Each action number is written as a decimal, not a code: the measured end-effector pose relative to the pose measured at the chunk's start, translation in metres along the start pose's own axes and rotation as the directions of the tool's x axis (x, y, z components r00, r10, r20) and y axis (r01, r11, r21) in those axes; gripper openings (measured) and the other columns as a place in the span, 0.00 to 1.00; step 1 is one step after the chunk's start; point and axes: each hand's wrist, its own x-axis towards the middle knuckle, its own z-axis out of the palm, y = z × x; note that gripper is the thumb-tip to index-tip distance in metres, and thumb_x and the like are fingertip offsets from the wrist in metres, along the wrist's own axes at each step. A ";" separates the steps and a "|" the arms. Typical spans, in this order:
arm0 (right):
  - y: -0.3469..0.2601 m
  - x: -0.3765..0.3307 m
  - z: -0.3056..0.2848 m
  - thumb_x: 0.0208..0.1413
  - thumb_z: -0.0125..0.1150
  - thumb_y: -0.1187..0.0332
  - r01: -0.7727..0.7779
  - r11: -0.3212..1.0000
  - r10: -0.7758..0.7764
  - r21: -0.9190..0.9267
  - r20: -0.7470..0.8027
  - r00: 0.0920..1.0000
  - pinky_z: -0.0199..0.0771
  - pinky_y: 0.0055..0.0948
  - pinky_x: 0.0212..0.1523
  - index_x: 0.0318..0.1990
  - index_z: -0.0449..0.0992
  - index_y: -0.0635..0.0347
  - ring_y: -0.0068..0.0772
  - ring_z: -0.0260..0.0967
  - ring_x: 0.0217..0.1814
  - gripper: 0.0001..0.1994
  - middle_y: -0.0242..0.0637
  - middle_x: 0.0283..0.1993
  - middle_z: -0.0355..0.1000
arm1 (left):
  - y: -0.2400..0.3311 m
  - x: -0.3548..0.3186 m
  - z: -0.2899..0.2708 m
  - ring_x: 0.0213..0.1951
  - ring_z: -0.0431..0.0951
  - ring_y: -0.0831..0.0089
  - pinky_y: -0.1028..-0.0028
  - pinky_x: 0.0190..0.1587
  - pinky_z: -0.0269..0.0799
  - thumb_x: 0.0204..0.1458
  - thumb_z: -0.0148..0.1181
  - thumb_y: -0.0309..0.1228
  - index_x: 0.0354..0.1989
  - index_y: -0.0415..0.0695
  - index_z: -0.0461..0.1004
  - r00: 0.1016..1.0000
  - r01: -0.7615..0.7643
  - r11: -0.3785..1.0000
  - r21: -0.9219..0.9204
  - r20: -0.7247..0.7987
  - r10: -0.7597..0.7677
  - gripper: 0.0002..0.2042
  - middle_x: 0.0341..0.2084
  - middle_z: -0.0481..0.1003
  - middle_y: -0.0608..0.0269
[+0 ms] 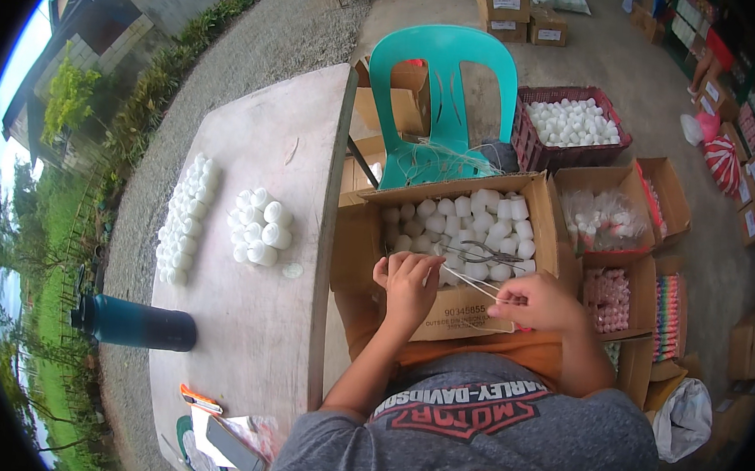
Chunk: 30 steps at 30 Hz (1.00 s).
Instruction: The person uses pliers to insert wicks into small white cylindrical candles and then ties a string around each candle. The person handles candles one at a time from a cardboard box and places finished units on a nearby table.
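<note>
Head view, looking down. I see a wide pale surface filling the left half, and beside it on the ground an open cardboard box holding many small white cylindrical pieces, with a pair of dark pliers lying on top of them. A teal plastic chair stands just behind the box, and a red mesh crate of more white pieces sits to its right. Smaller open cartons with bagged and coloured goods lie further right.

On the surface I see a long row of white pieces, a smaller cluster of the same pieces near it, a dark teal bottle lying on its side, and a dark phone near the lower edge.

My left hand is over the near edge of the box, fingers curled; its grip is pinched shut on thin white sticks. My right hand holds the other end of the same sticks, its grip likewise clamped between thumb and fingertips. The sticks span the gap between both hands, just above the front wall of the box.
</note>
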 end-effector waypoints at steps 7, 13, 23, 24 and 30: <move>-0.005 -0.019 -0.006 0.48 0.65 0.66 0.062 0.998 -0.061 0.012 -0.025 0.998 0.72 0.32 0.41 0.37 0.77 0.58 0.28 0.75 0.33 0.10 0.32 0.30 0.75 | -0.005 0.007 -0.002 0.41 0.70 0.74 0.60 0.53 0.48 0.45 0.61 0.28 0.30 0.54 0.78 0.999 0.040 0.998 -0.054 0.014 -0.039 0.05 0.29 0.76 0.76; -0.024 -0.049 -0.035 0.45 0.65 0.75 0.213 0.966 -0.245 -0.146 -0.260 0.934 0.71 0.28 0.32 0.42 0.74 0.60 0.17 0.65 0.24 0.14 0.27 0.22 0.68 | -0.013 0.004 0.000 0.41 0.70 0.74 0.60 0.53 0.49 0.45 0.61 0.29 0.29 0.54 0.78 1.000 0.023 0.999 0.039 -0.015 -0.022 0.04 0.28 0.76 0.75; -0.033 -0.090 -0.047 0.43 0.69 0.65 -0.284 0.855 -0.153 -0.433 -0.735 0.660 0.62 0.27 0.18 0.36 0.76 0.57 0.30 0.65 0.14 0.13 0.37 0.15 0.68 | -0.011 0.008 -0.006 0.42 0.70 0.73 0.56 0.54 0.47 0.47 0.60 0.31 0.30 0.54 0.78 0.998 0.067 0.992 0.105 -0.006 -0.067 0.03 0.29 0.76 0.75; -0.039 -0.092 -0.049 0.42 0.69 0.65 -0.347 0.810 -0.192 -0.472 -0.774 0.604 0.63 0.27 0.19 0.35 0.77 0.57 0.30 0.65 0.15 0.13 0.37 0.16 0.69 | -0.006 0.008 -0.006 0.42 0.70 0.73 0.56 0.54 0.47 0.46 0.60 0.31 0.30 0.54 0.78 0.998 0.056 0.994 0.097 -0.003 -0.056 0.03 0.29 0.76 0.75; -0.027 -0.085 -0.063 0.46 0.60 0.76 0.096 0.671 -0.724 -0.735 -0.622 0.298 0.60 0.23 0.25 0.26 0.68 0.57 0.26 0.58 0.22 0.06 0.33 0.23 0.63 | 0.002 0.010 -0.003 0.41 0.70 0.73 0.57 0.54 0.48 0.46 0.61 0.30 0.30 0.53 0.78 0.997 0.063 0.998 0.004 0.042 -0.063 0.03 0.29 0.76 0.75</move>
